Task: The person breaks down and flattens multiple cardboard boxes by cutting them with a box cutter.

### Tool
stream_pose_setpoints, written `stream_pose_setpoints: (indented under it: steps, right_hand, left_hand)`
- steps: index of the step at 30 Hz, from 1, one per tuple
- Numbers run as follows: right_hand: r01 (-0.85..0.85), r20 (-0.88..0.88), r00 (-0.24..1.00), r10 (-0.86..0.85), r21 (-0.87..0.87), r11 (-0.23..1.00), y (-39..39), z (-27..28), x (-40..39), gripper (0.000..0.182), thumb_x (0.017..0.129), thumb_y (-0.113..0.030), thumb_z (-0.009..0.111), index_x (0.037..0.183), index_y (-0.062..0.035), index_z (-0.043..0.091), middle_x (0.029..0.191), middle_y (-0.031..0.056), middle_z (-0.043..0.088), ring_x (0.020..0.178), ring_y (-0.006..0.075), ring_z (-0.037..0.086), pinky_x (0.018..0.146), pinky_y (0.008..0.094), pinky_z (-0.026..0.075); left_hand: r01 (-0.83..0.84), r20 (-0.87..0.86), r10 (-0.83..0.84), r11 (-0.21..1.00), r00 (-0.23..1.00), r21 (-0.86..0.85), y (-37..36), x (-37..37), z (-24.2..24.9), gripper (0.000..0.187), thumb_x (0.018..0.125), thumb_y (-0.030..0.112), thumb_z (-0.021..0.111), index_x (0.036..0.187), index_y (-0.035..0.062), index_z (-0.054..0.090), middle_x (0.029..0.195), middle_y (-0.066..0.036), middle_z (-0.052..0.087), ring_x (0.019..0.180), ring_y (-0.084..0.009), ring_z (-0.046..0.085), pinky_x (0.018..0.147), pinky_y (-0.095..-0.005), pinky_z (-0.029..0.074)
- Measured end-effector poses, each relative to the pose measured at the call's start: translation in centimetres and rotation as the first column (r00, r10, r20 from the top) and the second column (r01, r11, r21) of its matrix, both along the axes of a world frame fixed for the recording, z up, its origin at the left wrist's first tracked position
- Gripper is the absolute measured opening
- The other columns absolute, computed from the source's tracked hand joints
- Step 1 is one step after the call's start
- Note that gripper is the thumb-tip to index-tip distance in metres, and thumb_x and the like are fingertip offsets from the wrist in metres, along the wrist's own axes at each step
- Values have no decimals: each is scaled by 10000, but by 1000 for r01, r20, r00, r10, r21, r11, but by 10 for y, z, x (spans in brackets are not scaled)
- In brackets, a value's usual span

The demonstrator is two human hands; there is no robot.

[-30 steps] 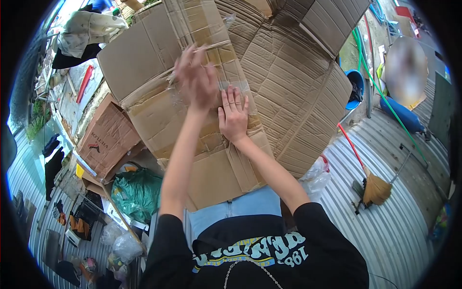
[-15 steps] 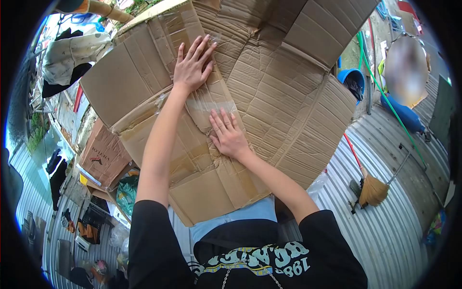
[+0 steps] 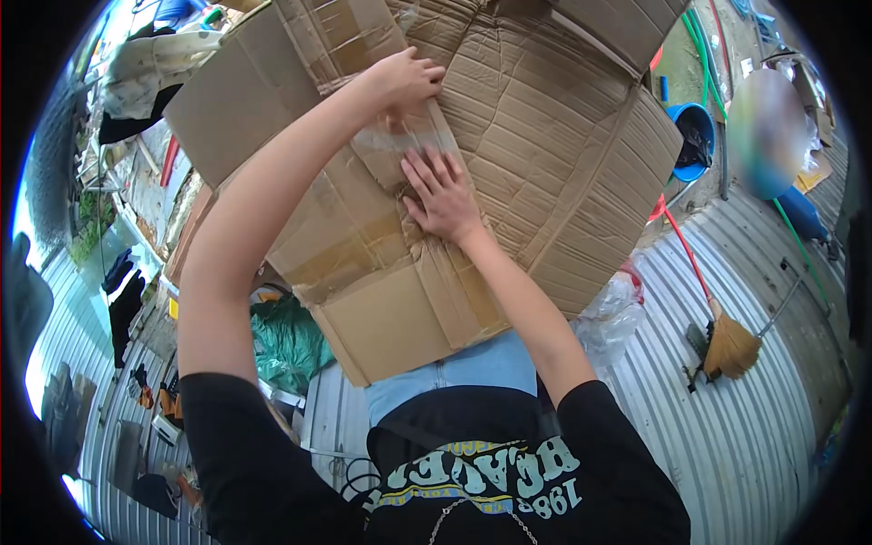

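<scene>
A large, creased brown cardboard box (image 3: 545, 173), flattened out and patched with clear and brown tape, stretches out from my lap. Near its upper middle, my left hand (image 3: 409, 80) has bent fingers curled at the edge of a taped flap; the fingertips are partly hidden. Lower down, my right hand (image 3: 442, 195) lies on the same flap, palm down, fingers stretched out beside a strip of clear tape.
To the right lie a straw broom (image 3: 731, 345), a blue bucket (image 3: 692, 141) with a dark bag and a green hose (image 3: 713, 64). Clear plastic (image 3: 613, 318) sits by the cardboard's lower right edge. A green plastic bag (image 3: 289, 341) is at left. Corrugated metal (image 3: 690, 272) covers the ground.
My left hand went from lying flat with spread fingers to curling at the flap's edge, its elbow swinging outward. My right hand still presses the flap. The view has shifted slightly.
</scene>
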State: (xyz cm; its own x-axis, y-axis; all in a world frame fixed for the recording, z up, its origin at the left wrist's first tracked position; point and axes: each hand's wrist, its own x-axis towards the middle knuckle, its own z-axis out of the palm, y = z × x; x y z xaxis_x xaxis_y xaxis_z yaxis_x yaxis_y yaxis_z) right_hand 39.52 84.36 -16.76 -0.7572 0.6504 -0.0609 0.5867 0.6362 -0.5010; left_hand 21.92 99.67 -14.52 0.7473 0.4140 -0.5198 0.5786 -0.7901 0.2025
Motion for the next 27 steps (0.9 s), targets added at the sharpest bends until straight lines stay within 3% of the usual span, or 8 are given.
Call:
stream_pose_setpoints:
  steps: [6,8,9,11,13,17,21,27]
  right_hand:
    - [316,-293,914,-280,80,946,-2,59,7,805,574,-326,747,1199,-77,305,1112,140,336,1099,278,337,931,431,275]
    - [634,-210,695,-688,-273,724,-16,88,17,799,595,-322,753,1208,-44,322,1163,149,366,1104,249,372,927,377,313]
    - [614,-232,706,-669,-272,741,-22,92,29,799,595,-322,753,1208,-44,322,1163,149,366,1104,249,372,927,377,313]
    - [297,119,808,-577,-928,225,-35,93,55,776,635,-305,744,1226,-20,330,1149,158,447,1058,219,448,883,325,373]
    - [174,104,841,-532,-981,83,-50,135,49,677,690,-258,707,1220,-5,369,1108,143,519,990,204,514,834,307,417]
    - [40,-26,942,-334,-981,191,-107,145,32,599,708,-203,686,1212,-46,404,1035,122,568,948,203,545,805,294,427]
    - [-57,-175,976,-128,-775,629,-156,165,0,587,698,-132,667,1228,-105,416,1000,143,588,914,203,574,775,286,433]
    - [-344,-197,937,289,-360,868,-246,208,-74,554,658,6,575,1191,-97,466,1056,186,552,957,304,550,802,361,448]
  left_hand:
    - [-132,-155,120,989,981,-70,-2,7,50,804,329,259,826,1051,116,504,967,-30,572,996,-204,500,808,-340,415]
    - [-175,-142,164,982,976,-69,-12,2,83,711,336,234,821,984,109,556,861,-38,598,959,-211,523,798,-335,424]
    - [-145,-123,137,988,983,-60,-18,0,97,620,345,219,817,908,97,588,843,-48,603,915,-221,541,777,-335,437]
    - [-107,-124,103,994,987,-22,-35,-2,129,462,357,202,811,765,82,630,791,-67,611,829,-236,572,738,-339,459]
    - [-95,-103,98,995,990,34,-62,-2,174,355,380,187,796,679,76,641,740,-71,617,771,-240,587,700,-337,473]
    - [-30,-105,46,988,993,154,-146,-27,237,247,467,147,752,686,104,646,717,-30,629,715,-202,608,614,-318,489]
    - [-181,48,175,919,983,350,-296,-84,294,92,576,85,630,666,98,622,705,-27,602,780,-174,594,621,-279,463]
    - [-649,75,671,675,738,351,-555,-141,349,240,621,63,570,859,89,586,907,-73,533,900,-184,518,712,-272,434]
